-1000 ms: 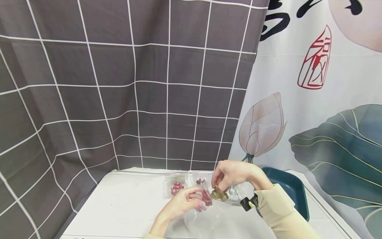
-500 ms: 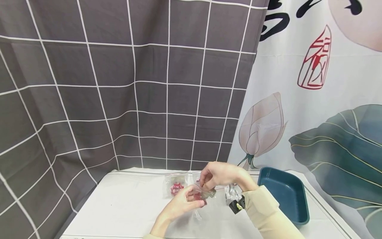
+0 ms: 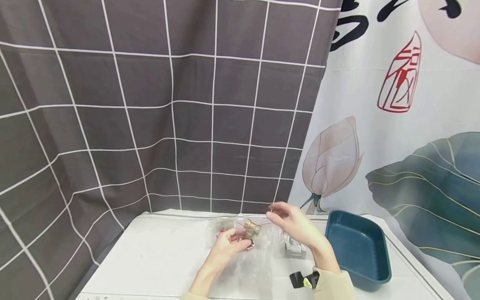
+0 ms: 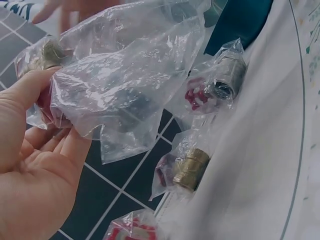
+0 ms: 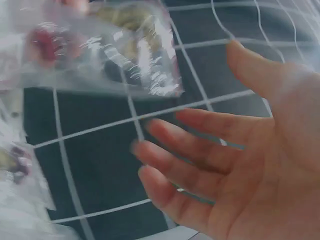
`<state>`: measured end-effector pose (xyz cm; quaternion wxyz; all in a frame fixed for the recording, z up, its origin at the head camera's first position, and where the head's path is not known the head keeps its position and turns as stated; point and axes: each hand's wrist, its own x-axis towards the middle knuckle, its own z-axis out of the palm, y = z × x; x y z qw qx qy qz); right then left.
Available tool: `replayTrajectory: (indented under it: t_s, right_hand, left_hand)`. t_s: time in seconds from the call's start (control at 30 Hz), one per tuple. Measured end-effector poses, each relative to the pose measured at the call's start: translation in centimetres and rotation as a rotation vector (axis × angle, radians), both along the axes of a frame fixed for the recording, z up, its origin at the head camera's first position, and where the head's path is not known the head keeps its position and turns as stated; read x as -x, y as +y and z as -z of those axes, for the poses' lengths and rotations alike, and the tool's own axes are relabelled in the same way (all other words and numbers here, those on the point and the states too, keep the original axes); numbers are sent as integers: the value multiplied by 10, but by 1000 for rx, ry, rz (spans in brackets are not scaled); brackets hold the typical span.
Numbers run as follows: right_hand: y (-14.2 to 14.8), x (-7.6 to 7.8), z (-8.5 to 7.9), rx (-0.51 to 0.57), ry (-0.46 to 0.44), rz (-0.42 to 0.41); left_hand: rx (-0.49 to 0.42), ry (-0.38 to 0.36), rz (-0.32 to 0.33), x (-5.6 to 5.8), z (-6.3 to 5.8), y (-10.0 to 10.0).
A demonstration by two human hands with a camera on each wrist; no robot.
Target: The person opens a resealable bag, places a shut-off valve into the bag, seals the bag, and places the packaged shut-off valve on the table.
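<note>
My left hand [image 3: 225,250] grips a clear plastic bag [image 4: 130,75] between thumb and fingers, holding it up over the table. Inside, near the fingertips, lie a brass fitting [image 3: 252,228] and a red piece [image 4: 46,107]. The bag's loose end hangs away from the hand in the left wrist view. My right hand [image 3: 296,227] is in the air just right of the bag, fingers spread, nothing in them; its palm [image 5: 255,165] faces its wrist camera. A red line, like a zip-bag seal, runs from the brass fitting toward the right fingertips.
A bagged grey metal fitting [image 4: 231,75] with a red handwheel lies right of the held bag. Another bag with a brass fitting [image 4: 192,170] and one with a red piece [image 4: 132,230] stand along the table. A blue tray [image 3: 360,250] sits at the right; gridded curtain [image 3: 187,125] behind.
My right hand moved left with the brass fitting, let it go at the bag in my left hand, then drew back right with its fingers spread. The left hand stayed on the bag.
</note>
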<state>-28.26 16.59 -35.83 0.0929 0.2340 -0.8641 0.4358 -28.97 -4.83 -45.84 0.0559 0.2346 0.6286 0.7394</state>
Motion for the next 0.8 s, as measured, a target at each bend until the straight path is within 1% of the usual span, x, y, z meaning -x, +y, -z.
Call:
replayTrajectory:
  t_s: [0.1, 0.17, 0.23, 0.3, 0.37, 0.43, 0.47, 0.53, 0.6, 0.67, 0.7, 0.8]
  right_hand:
    - [2, -7, 8, 64, -140, -62]
    - [0, -12, 11, 123, -199, -103]
    - [-3, -17, 12, 183, -216, -109]
    - [-5, -20, 14, 226, -210, -102]
    - [-6, -21, 17, 247, -198, -94]
    - [-6, -20, 21, 262, -193, -88]
    - [-4, -19, 24, 272, -195, -85]
    - [-1, -15, 30, 293, -196, -70]
    - [4, -12, 34, 317, -204, -59]
    - [8, -10, 38, 304, -191, -51]
    - [9, -10, 38, 292, -178, -56]
    - [9, -13, 36, 249, -148, -63]
  left_hand:
    - [2, -10, 3, 1, -1, -2]
    - [18, -12, 15, 1, -2, -3]
    - [32, -5, 38, 1, -1, -3]
    - [34, 14, 72, 0, 0, -2]
    - [38, 53, 100, 0, 2, -2]
    - [54, 95, 112, 1, 5, -1]
    - [76, 116, 97, 1, 5, -2]
    - [152, 163, 23, 2, 5, -3]
    - [197, 175, -45, 3, 4, -6]
    - [240, 185, -99, 3, 2, -9]
    - [248, 187, -105, 2, 1, -10]
    - [243, 183, -65, 2, -1, -12]
